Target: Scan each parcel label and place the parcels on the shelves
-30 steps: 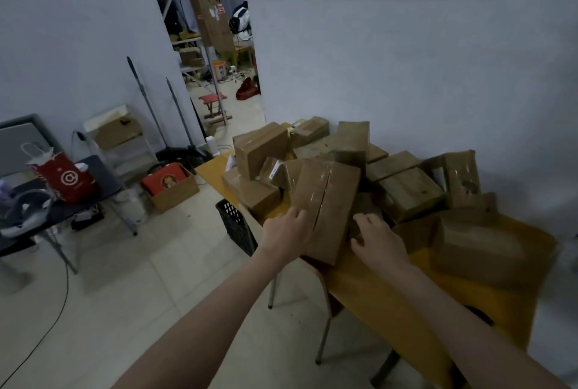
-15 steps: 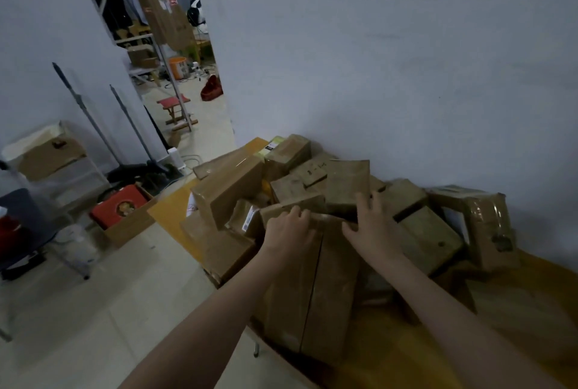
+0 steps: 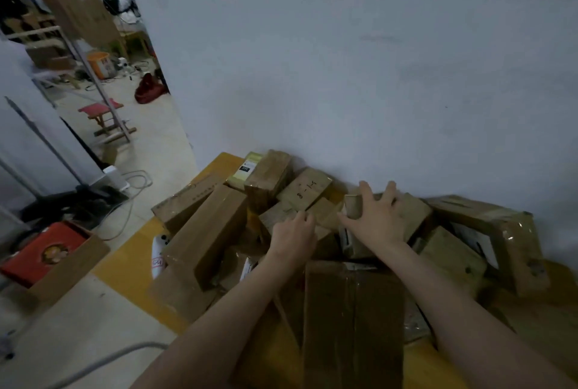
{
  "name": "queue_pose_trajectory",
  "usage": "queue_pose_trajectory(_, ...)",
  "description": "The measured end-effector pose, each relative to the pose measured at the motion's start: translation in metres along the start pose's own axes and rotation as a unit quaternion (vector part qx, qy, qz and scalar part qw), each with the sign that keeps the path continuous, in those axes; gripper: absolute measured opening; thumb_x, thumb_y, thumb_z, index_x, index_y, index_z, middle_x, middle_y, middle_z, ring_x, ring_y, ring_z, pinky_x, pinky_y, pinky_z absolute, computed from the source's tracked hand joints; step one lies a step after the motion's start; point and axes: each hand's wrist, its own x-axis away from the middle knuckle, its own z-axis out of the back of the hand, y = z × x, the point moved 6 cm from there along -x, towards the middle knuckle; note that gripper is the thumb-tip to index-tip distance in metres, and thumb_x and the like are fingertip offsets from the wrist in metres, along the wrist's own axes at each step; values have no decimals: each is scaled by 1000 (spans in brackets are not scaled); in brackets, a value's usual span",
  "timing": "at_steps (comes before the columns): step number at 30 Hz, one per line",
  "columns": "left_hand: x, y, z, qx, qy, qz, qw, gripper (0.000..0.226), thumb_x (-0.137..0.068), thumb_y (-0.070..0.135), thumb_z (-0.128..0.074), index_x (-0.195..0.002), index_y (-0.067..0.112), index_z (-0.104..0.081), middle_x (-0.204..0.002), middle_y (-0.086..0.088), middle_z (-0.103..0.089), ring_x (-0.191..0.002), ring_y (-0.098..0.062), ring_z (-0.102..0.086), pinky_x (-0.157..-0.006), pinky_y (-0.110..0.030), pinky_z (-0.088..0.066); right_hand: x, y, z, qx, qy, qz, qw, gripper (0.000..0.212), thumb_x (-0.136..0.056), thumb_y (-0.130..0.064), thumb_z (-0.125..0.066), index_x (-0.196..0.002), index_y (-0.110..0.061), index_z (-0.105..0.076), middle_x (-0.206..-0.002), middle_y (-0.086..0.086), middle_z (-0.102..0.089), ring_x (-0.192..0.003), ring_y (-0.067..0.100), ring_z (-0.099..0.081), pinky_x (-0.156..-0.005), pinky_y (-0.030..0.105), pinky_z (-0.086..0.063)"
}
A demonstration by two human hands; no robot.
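On yellow table (image 3: 125, 266), piled parcels (image 3: 206, 232), left hand (image 3: 292, 237) grip unclear, right hand (image 3: 375, 223) spread flat.

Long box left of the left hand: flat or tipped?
Tipped. The long box leans diagonally, far end propped up on other parcels.

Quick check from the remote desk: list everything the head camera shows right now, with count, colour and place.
parcels: a heap, exact count unclear, brown cardboard, on the table by the wall
table: one, yellow, under the heap
marked box: one, brown, handwriting on top, back of the heap
red box: one, in an open carton on the floor, left
stool: one, red seat, in the doorway area
bucket: one, orange, far left background
left hand: one, fingers curled on a parcel
right hand: one, fingers spread over a parcel
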Motion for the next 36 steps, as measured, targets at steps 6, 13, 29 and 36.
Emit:
queue_pose_trajectory(6,-23,-8,-12,20,-15,-39,999,27,-100,32,-43,-122,17,-51,-116,-3,-57,-87,-16,-60,-67,-28,-51,-7,4,4,15,18,-49,999,57,-81,-54,-58,-129,-27,-41,-135,14,-25,-118,42,-37,-89,43,-43)
queue_pose_trajectory(13,-36,13,-12,61,-14,-84,994,32,-101,37,-38,-119,15,-52,-115,-3,-57,-85,-18,-60,-67,-30,-53,-1,27,24,-57,78,-112,989,56,-79,-52,-63,-126,-27,-44,-135,9,-29,-122,40,-35,-88,45,-44)
queue_pose_trajectory(29,0,117,21,387,-41,7,921,74,-93,65,-33,-147,15,-26,-144,-1,-44,-124,-21,-51,-97,-42,-47,117,131,52,-481,340,-223,777,65,-68,-68,-66,-121,-38,-43,-132,-1,-39,-117,24,-53,-89,51,-54)
queue_pose_trajectory(36,47,198,-3,542,-175,-57,820,65,-90,67,-38,-142,29,-33,-132,10,-60,-113,-7,-62,-93,-34,-55,182,169,40,-529,397,-239,711,55,-70,-68,-65,-116,-48,-43,-134,6,-44,-117,24,-55,-85,42,-57)
